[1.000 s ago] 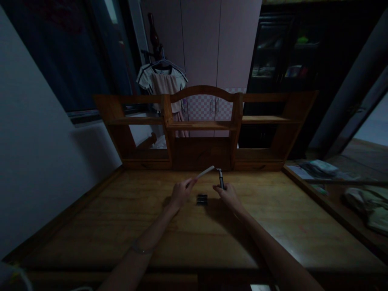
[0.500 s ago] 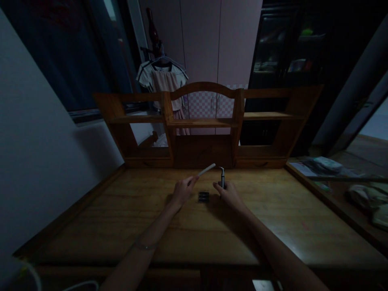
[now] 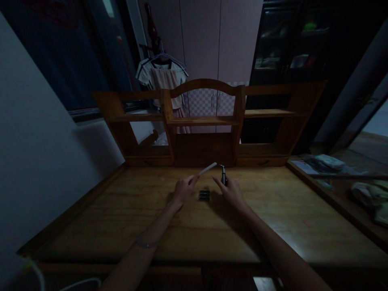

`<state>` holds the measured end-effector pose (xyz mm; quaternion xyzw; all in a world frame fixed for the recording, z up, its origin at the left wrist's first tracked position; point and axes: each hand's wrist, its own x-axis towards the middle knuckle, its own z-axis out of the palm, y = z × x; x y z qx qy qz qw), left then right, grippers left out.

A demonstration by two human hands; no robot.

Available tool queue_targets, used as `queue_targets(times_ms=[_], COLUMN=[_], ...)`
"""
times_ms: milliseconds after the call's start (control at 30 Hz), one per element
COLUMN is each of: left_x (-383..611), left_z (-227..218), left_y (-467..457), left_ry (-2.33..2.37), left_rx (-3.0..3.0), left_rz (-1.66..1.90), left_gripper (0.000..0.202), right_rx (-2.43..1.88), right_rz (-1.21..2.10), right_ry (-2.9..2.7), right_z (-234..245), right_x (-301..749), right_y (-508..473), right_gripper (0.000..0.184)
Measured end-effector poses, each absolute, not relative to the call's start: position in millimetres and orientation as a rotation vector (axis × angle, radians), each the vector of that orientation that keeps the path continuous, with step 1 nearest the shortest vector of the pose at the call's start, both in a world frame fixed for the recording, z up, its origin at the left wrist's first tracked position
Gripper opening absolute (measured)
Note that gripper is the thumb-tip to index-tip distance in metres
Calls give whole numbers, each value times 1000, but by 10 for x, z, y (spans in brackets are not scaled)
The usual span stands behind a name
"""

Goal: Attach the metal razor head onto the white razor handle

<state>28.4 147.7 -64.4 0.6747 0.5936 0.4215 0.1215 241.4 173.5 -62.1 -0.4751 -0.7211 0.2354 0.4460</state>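
My left hand (image 3: 183,190) is closed around the lower end of a slim white stick (image 3: 208,168), candle-like, that slants up to the right. My right hand (image 3: 233,194) is wrapped round what looks like a dark long-necked lighter (image 3: 224,176), held upright with its thumb lifted off to the left. The lighter's thin bent tip points left, close to the stick's upper end; I cannot tell whether they touch. No flame shows. On the table between my wrists lies a small dark slotted case (image 3: 204,195) with rows inside, too dim to make out.
A wooden table (image 3: 127,226) carries an open-backed shelf unit (image 3: 203,121) along its far edge. A white wall (image 3: 36,153) stands at the left. Papers and bags (image 3: 329,163) lie on a surface to the right. A pale cable (image 3: 81,283) hangs at the lower left.
My right thumb has lifted away from the lighter. The lighter's tip and the white stick have shifted very slightly to the right, while the view has tilted a little.
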Motion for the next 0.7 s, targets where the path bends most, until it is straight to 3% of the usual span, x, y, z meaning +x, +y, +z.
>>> queue_targets(times_ms=[700], left_x=[272], left_z=[-683], left_y=[1496], left_ry=[1735], left_rx=[1992], left_rz=[1218], left_gripper=[53], right_rx=[-1213], right_rz=[450], right_ry=[-1903], right_z=[-533], right_x=[2409], right_y=[1652], right_gripper=[52])
